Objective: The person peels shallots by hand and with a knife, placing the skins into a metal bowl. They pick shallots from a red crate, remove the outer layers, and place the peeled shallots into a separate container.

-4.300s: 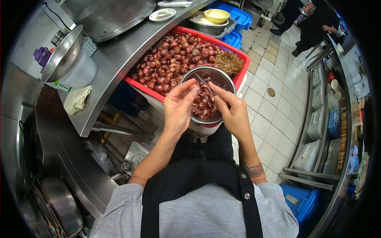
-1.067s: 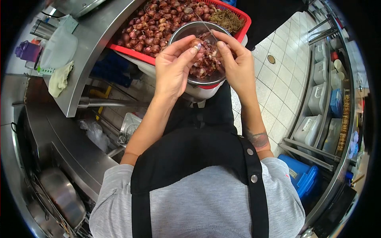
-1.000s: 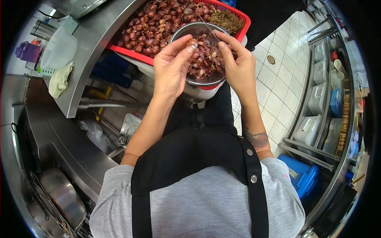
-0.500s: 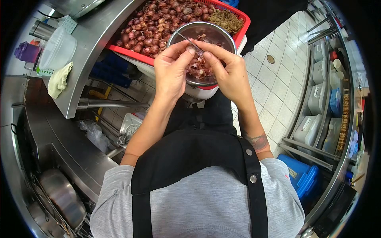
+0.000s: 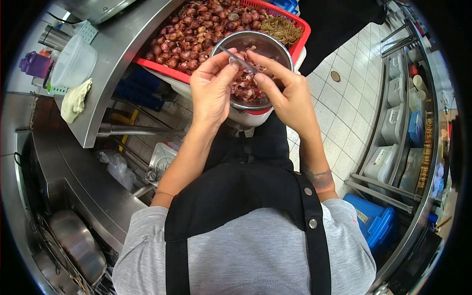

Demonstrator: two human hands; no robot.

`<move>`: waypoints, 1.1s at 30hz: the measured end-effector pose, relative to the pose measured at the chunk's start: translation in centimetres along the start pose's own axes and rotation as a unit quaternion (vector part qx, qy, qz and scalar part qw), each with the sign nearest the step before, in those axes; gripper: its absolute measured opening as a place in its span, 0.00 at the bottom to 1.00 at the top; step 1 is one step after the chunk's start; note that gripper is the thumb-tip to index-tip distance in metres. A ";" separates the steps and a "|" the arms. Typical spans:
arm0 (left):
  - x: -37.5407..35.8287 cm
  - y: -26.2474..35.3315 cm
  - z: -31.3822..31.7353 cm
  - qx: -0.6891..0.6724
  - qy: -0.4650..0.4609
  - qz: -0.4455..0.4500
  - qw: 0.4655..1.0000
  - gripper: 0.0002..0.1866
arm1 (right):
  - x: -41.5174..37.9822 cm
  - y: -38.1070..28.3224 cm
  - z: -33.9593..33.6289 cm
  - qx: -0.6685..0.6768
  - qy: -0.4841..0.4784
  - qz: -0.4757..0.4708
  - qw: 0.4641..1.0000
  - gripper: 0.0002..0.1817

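My left hand is closed in a pinch on a small shallot, mostly hidden by the fingertips. In my right hand is a small knife, its thin blade slanting up and left across the shallot. Both hands are over the near side of a round metal bowl. Papery reddish shallot skins lie in the bowl. Behind it, a red plastic basket holds many unpeeled shallots and a clump of dry, brownish, stringy roots.
A steel counter runs along the left, with a clear plastic tub and a pale cloth at its edge. At the upper right is a person's dark clothing. Shelves with grey bins and a blue box line the right.
My right hand has drawn slightly away from the left, and the knife blade now shows more plainly between them. The left hand stays almost in place.
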State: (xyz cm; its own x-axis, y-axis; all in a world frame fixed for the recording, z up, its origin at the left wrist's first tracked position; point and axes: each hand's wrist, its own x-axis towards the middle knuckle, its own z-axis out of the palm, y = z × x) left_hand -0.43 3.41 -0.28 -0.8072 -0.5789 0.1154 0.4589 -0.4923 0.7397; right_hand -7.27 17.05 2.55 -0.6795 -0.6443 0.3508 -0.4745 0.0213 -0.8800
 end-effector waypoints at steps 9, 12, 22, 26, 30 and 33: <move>-0.3 0.2 -0.3 0.013 0.001 0.000 1.000 0.12 | 0.1 0.0 0.3 0.060 -0.014 -0.018 0.998 0.16; -0.3 0.3 -0.1 0.016 0.005 0.005 1.000 0.12 | 0.0 -0.3 0.3 0.074 -0.019 -0.002 0.997 0.15; -0.6 0.3 0.0 0.037 -0.003 -0.010 0.999 0.11 | 0.3 0.2 -0.1 0.082 -0.023 0.023 0.996 0.16; -0.3 0.4 0.3 0.014 -0.008 0.008 1.000 0.11 | -0.2 -0.5 0.2 0.073 -0.013 0.023 0.997 0.16; -0.3 0.2 -0.2 0.039 -0.021 0.007 0.999 0.11 | -0.1 -0.2 0.3 0.050 -0.010 0.011 0.999 0.17; -0.7 0.4 0.1 0.050 -0.018 -0.008 0.999 0.11 | 0.0 0.3 0.4 0.053 -0.012 0.026 0.998 0.17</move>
State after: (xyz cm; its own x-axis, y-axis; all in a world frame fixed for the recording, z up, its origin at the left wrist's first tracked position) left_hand 0.31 3.64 0.00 -0.8277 -0.5469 0.1261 0.4081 -0.4323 0.8041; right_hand -7.21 16.73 2.16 -0.6879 -0.6624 0.2966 -0.3755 -0.0250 -0.9265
